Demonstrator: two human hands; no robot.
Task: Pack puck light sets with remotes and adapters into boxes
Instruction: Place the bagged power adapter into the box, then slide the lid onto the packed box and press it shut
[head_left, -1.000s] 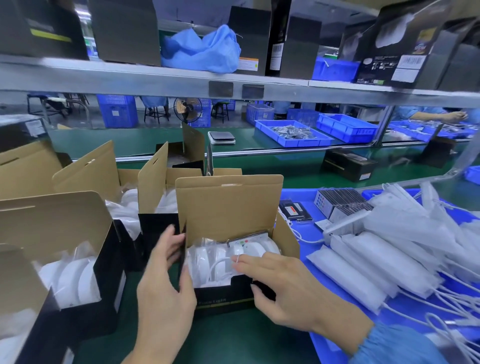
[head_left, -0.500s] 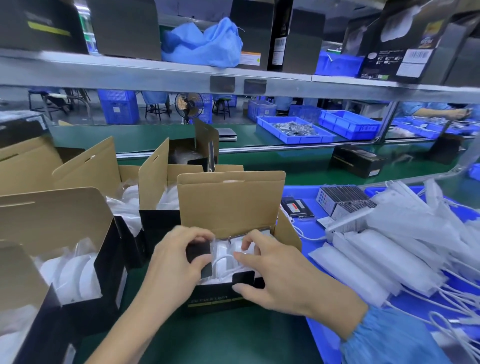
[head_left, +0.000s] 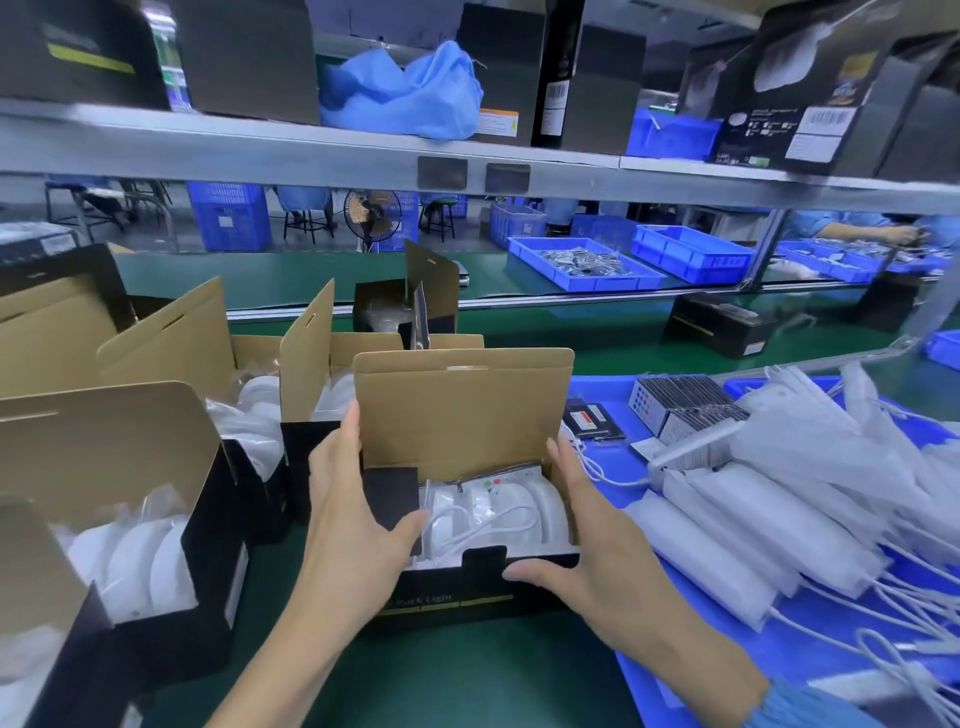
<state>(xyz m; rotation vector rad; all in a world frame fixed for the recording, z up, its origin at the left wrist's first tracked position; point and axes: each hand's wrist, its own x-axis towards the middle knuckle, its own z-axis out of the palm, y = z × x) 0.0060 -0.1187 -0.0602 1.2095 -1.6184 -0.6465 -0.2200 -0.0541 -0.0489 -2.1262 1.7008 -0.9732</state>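
An open black box (head_left: 457, 597) with a kraft lid (head_left: 462, 410) standing upright sits on the green belt in front of me. Inside lie white puck lights (head_left: 498, 519) in plastic, a white cable, and a remote (head_left: 498, 480) with coloured buttons. My left hand (head_left: 353, 514) is at the box's left end and pinches the black side flap (head_left: 390, 496) between thumb and fingers. My right hand (head_left: 587, 545) lies flat against the right end, fingers straight, thumb on the front wall.
Several open boxes (head_left: 156, 519) with puck lights crowd the left and back. A blue tray (head_left: 691, 675) on the right holds bagged white adapters (head_left: 769, 519) with cables and a stack of remotes (head_left: 685, 408). A metal shelf (head_left: 363, 156) runs overhead.
My right hand came out of the box and moved to its right end. My left hand took hold of the black side flap and now holds it at the left end.
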